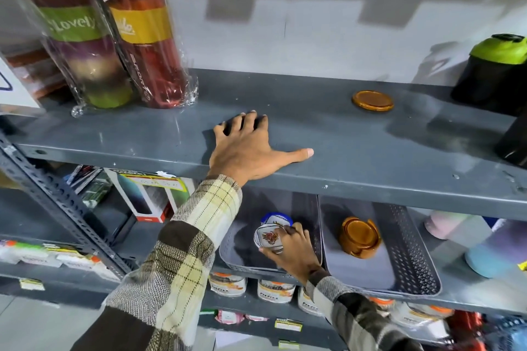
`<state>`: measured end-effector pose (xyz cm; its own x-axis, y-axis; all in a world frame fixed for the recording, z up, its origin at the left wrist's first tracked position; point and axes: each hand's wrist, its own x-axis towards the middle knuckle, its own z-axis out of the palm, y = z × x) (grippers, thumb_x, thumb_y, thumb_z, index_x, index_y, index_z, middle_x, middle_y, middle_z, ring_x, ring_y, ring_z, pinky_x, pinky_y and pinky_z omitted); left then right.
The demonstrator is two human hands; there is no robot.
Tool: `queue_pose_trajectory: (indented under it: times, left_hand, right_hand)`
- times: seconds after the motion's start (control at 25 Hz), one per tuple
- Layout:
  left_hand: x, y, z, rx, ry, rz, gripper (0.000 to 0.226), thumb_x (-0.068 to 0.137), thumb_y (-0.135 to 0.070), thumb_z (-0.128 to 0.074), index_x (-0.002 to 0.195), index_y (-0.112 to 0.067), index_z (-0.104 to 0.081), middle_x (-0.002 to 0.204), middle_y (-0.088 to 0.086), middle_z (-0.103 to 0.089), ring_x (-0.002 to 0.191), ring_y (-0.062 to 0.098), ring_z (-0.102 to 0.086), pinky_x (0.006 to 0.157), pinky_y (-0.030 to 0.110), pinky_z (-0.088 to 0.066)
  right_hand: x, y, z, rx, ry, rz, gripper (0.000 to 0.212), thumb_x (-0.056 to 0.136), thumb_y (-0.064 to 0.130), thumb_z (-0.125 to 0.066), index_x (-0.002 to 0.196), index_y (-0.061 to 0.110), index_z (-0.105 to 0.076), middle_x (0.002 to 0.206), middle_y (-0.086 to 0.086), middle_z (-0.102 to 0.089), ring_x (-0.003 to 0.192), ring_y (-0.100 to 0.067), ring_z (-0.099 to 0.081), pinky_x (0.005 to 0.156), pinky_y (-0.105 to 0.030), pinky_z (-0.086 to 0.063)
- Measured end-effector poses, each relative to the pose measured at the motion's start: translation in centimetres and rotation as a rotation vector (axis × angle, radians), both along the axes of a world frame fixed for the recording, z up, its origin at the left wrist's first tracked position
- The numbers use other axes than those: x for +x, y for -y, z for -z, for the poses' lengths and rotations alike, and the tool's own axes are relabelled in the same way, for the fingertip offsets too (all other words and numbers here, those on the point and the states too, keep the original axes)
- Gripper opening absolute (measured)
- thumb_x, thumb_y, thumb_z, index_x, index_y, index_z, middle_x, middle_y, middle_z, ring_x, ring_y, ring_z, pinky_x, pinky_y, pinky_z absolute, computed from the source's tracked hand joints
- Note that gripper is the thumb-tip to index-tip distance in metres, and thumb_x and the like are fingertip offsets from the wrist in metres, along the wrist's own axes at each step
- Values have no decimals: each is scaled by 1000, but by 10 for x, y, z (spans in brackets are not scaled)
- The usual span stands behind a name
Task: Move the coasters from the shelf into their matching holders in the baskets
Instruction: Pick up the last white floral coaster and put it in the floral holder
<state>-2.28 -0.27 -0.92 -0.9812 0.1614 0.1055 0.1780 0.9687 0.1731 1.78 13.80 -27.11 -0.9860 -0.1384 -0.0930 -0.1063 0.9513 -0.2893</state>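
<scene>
Low in the middle of the frame, the person's right hand (293, 251) grips a white patterned coaster (268, 237) between thumb and fingertips, holding it against the blue-and-white holder (276, 219) that sits in the left basket (242, 263) on the lower shelf. The coaster looks to be on its way into that holder, though whether it is seated or only touching cannot be told. Higher up, at the centre of the frame, the left hand (245, 148) rests flat on the upper shelf (370, 151), fingers spread and holding nothing, apparently bracing. In the upper right part of the frame a single amber coaster (373, 100) lies flat on that same shelf, well apart from both hands. Its match, an amber holder (360, 237), stands in the right basket (410, 251) at the lower right and already appears to carry amber discs, though the count cannot be read. Judging from this, the task seems close to done: no other white coaster shows on the upper shelf, so the white set looks finished once this one goes in. What is left, as far as can be seen, is the lone amber coaster, which has to come down from the shelf and go into the amber holder in the right-hand basket.
</scene>
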Motion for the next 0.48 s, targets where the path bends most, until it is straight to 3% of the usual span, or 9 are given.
queue_pose_trajectory:
  times: [0.16, 0.28, 0.4, 0.48]
  left_hand:
    - [-1, 0, 1, 6, -11, 3, 132, 57, -107, -24, 159, -23, -27, 170, -2, -17, 156, 20, -11, 122, 53, -9]
    - [-1, 1, 0, 2, -19, 7, 132, 57, -107, -23, 159, -22, -28, 169, -2, -18, 155, 21, -13, 121, 53, -10]
    - [0, 0, 1, 1, -23, 8, 133, 57, -107, -22, 158, -22, -28, 169, -2, -19, 155, 20, -13, 121, 52, -11]
    - [-1, 0, 1, 2, -23, 7, 133, 56, -107, -22, 158, -22, -29, 168, -3, -20, 155, 20, -13, 121, 52, -11]
  right_hand:
    - [-9, -1, 9, 143, -53, -35, 76, 87, 76, -46, 136, 19, -60, 153, -10, -47, 136, -33, -45, 110, -47, -42]
    - [-18, -3, 13, 100, 47, -8, 84, 85, 75, -57, 148, 20, -46, 167, -15, -29, 147, -44, -34, 120, -52, -35]
    - [-25, -4, 11, 10, 85, 14, 88, 81, 79, -60, 145, 21, -45, 151, -11, -51, 134, -38, -53, 116, -50, -41]
    - [-27, -5, 12, -31, 68, 25, 91, 78, 78, -63, 145, 20, -42, 145, -9, -54, 128, -36, -57, 112, -48, -45]
